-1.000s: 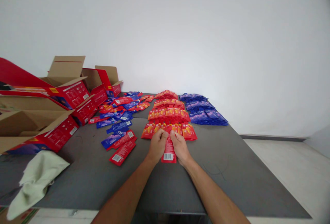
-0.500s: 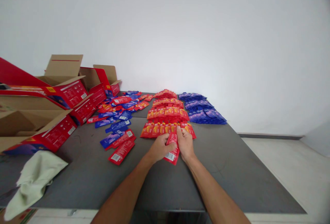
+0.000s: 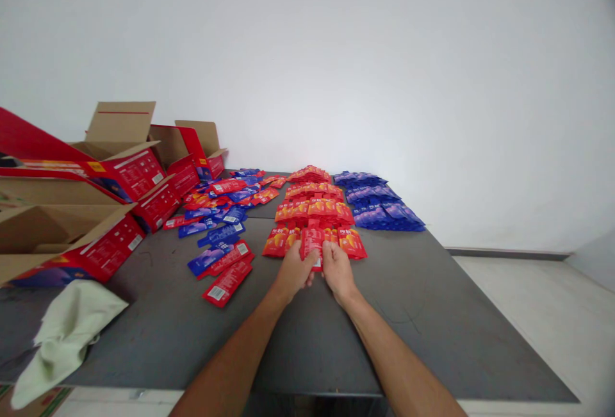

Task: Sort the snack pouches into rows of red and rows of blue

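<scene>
Between my two hands, a red pouch (image 3: 312, 241) stands with its printed back toward me, in front of the nearest row of red pouches (image 3: 276, 240). My left hand (image 3: 295, 271) pinches its lower left side, thumb on the front. My right hand (image 3: 337, 269) is closed at its lower right edge, fingers curled. Further rows of red pouches (image 3: 314, 210) lie behind, overlapping one another. Rows of blue pouches (image 3: 387, 215) lie to their right. Left of my hands, loose red pouches (image 3: 227, 282) and a blue pouch (image 3: 209, 258) lie flat on the grey table (image 3: 307, 346).
Open red cardboard boxes (image 3: 103, 247) line the table's left side. A mixed heap of loose pouches (image 3: 225, 196) lies beside them. A pale green cloth (image 3: 72, 321) hangs over the front left edge. A white wall (image 3: 307, 71) rises behind the table.
The held red pouch has moved forward and slightly left, from tilted to upright against the front row. Both hands have shifted, the right one lower along the pouch's side.
</scene>
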The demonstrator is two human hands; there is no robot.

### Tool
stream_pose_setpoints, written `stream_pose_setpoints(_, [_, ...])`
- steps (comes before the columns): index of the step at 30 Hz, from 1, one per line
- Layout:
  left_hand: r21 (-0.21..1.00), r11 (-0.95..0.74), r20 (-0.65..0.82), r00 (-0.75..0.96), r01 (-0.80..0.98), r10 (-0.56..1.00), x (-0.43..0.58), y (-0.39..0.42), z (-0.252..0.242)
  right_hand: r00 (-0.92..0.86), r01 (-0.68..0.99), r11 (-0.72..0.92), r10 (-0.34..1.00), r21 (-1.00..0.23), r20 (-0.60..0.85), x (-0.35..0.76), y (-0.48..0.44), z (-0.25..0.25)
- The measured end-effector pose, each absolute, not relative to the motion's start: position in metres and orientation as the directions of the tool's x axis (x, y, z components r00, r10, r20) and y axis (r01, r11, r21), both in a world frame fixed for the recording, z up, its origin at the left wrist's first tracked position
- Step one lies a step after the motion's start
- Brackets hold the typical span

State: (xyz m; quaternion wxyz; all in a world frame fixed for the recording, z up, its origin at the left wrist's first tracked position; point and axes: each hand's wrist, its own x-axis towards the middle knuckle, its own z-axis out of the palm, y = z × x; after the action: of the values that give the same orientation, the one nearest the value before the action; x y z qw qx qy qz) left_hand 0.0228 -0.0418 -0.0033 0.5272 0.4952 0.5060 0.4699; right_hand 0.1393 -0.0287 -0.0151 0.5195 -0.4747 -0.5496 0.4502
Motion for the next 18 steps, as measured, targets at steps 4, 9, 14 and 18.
stream_pose_setpoints(4, [0.985, 0.088, -0.078, 0.071, -0.148, 0.994, 0.028, -0.045, 0.003, -0.021, -0.165, 0.042, 0.999, -0.985, 0.046, 0.137, -0.030, -0.014])
stream_pose_setpoints(9, [0.983, 0.035, -0.006, 0.161, -0.180, 0.987, 0.025, -0.046, 0.006, -0.067, -0.213, 0.036, 0.996, -0.976, 0.051, 0.140, -0.031, -0.011])
stream_pose_setpoints(14, [0.986, -0.061, 0.095, 0.218, -0.157, 0.971, 0.019, -0.048, 0.004, -0.039, -0.192, 0.100, 0.993, -0.976, 0.109, 0.145, -0.030, -0.006])
stream_pose_setpoints(18, [0.993, -0.025, 0.060, 0.317, -0.111, 0.947, 0.018, -0.049, 0.003, 0.030, -0.154, 0.169, 0.986, -0.974, 0.166, 0.148, -0.030, -0.002])
